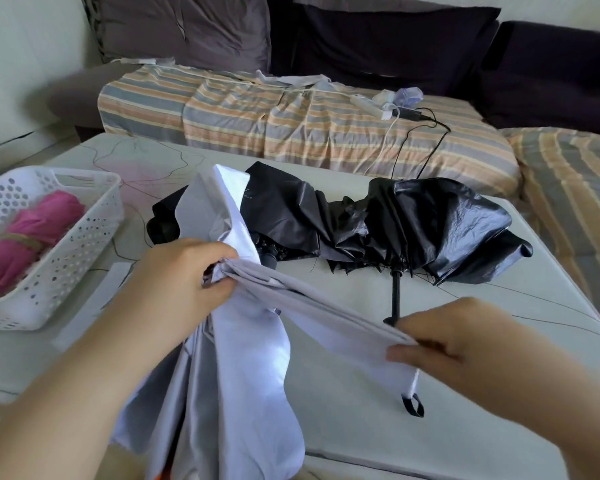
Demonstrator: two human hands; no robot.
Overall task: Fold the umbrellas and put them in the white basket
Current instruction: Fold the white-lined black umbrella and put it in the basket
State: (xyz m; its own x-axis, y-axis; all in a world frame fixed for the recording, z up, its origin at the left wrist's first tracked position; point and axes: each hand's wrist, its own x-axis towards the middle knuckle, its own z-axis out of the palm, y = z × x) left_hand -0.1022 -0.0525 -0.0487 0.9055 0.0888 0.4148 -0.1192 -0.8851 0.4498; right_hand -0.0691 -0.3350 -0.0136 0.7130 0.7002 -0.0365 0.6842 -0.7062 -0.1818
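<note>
Pale worktop with thin dark line markings, set before a low couch. At centre, the light grey umbrella is held above the near part of the worktop, its canopy fabric loose and hanging in folds toward the near edge. The left hand has its grip closed around the gathered fabric at the upper end, fingers and thumb curled round the bunch. The right hand pinches one pulled-out pleat at its outer edge between thumb and fingers, so that the panel runs taut between the two hands. A white strap with a black tab hangs from that edge just below the right hand. Behind the grey fabric, a black umbrella lies collapsed but unrolled across the middle of the worktop, its canopy crumpled and its black handle pointing toward the near side. At the left edge of the worktop stands the white basket, perforated, holding a rolled pink umbrella bound with a strap. Beyond the worktop, a striped cover lies over the couch seat, carrying a white power strip with white and black cables. Dark cushions lean along the couch back.
</note>
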